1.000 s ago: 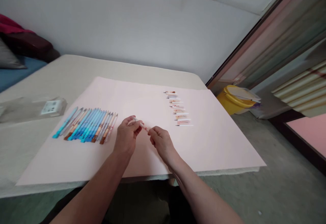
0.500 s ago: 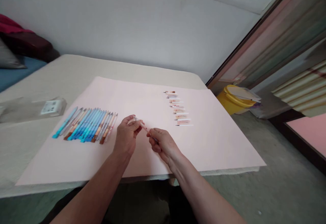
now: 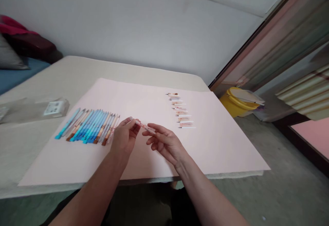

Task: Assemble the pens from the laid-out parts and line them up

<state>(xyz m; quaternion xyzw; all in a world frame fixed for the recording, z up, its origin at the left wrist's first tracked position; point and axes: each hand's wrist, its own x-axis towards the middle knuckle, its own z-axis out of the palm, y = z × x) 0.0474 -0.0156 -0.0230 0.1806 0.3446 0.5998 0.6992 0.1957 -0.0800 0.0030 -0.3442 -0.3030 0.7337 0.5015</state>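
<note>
Between my hands, a slim pale pen [image 3: 143,126] with pinkish-red markings is held slantwise above the pink sheet [image 3: 144,99]. My left hand [image 3: 125,133] pinches its upper left end between thumb and fingers. At the lower right end, my right hand [image 3: 166,142] has the pen between thumb and forefinger, its other fingers loosely spread. Left of my hands lies a row of several pens [image 3: 88,125] in blue, grey, peach and brown. On the right, a column of several thin white refills [image 3: 183,115] lies with short patterned pieces beside them.
A clear plastic bag [image 3: 28,113] with a white label lies on the cloth-covered table [image 3: 77,68] at the left. A pale wall rises behind the table. On the floor at right stands a yellow bucket [image 3: 232,104], near a curtain [image 3: 308,90].
My right hand has loosened from a closed grip, its fingers now more spread, and more of the pen shows. Both hands and the pen have shifted slightly; the left hand moved a little left.
</note>
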